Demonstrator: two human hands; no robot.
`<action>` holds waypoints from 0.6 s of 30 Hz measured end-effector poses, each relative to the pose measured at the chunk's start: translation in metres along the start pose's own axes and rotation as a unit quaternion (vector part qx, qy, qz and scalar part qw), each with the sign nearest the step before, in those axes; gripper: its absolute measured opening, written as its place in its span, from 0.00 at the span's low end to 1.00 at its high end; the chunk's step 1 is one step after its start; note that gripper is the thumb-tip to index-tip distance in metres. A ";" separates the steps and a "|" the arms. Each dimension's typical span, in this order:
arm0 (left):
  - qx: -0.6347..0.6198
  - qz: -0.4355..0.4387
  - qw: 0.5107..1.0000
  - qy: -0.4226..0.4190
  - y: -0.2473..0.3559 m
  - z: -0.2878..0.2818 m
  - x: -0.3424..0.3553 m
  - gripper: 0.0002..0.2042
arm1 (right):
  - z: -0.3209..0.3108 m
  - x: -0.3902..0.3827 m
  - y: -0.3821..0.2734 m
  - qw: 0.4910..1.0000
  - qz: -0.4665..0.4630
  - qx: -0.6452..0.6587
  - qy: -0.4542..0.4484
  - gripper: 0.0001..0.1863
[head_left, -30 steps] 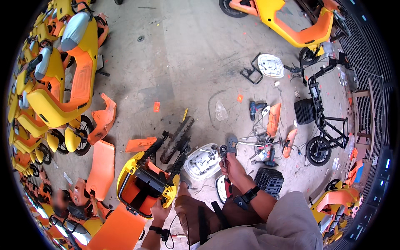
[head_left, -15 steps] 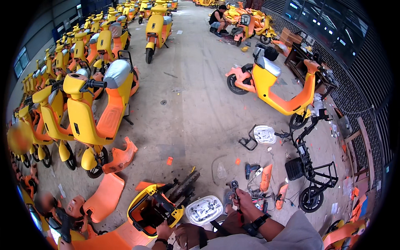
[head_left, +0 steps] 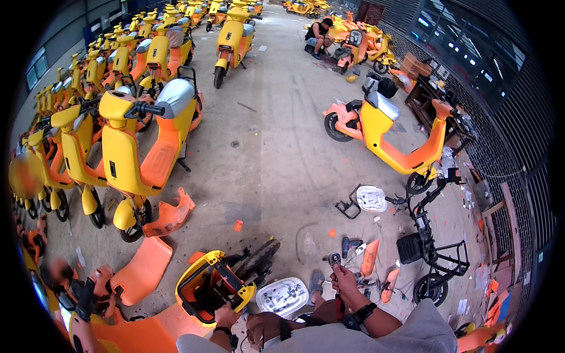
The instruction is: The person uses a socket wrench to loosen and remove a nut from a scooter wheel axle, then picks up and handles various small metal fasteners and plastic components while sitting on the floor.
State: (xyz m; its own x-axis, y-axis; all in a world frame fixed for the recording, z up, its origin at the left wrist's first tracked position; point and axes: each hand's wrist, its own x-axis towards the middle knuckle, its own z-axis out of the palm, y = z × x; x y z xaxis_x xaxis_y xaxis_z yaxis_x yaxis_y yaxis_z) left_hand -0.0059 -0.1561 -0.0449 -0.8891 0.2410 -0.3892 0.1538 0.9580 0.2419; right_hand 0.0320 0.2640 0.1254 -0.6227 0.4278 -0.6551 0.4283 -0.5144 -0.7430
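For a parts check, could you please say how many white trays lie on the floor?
2: a near tray by the person's legs, and a far tray left of the black frame; others may be hidden.

left hand point(head_left: 225, 315) low, grip hard to make out, right hand point(head_left: 346, 279) farther forward, curled tight, right forearm point(head_left: 381, 322) slanting inward

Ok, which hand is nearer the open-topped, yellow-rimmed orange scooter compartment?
Left. The left hand is right at the near rim of the compartment; the right hand is apart, off to its right, holding a metal ratchet-shaped tool.
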 end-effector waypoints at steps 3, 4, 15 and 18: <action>-0.006 -0.019 0.998 -0.057 -0.004 -0.007 0.000 0.34 | 0.009 -0.002 -0.008 0.999 0.013 0.003 0.034 0.15; -0.006 -0.018 0.998 -0.055 -0.003 -0.004 0.000 0.34 | 0.007 -0.001 -0.011 0.999 0.002 0.002 0.035 0.15; -0.014 -0.018 1.000 -0.020 0.000 0.001 -0.004 0.29 | -0.016 0.002 -0.018 0.998 -0.018 0.050 0.042 0.09; -0.028 -0.018 0.999 -0.016 0.001 -0.002 -0.004 0.29 | -0.022 0.002 -0.020 0.997 -0.023 0.023 0.068 0.09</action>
State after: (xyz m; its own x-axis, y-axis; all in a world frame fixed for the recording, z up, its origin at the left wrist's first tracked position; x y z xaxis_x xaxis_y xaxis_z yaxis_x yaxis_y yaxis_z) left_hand -0.0030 -0.1565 -0.0419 -0.8789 0.2124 -0.4271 0.0971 0.9563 0.2758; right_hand 0.0364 0.2915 0.1357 -0.5450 0.5473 -0.6352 0.3686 -0.5241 -0.7678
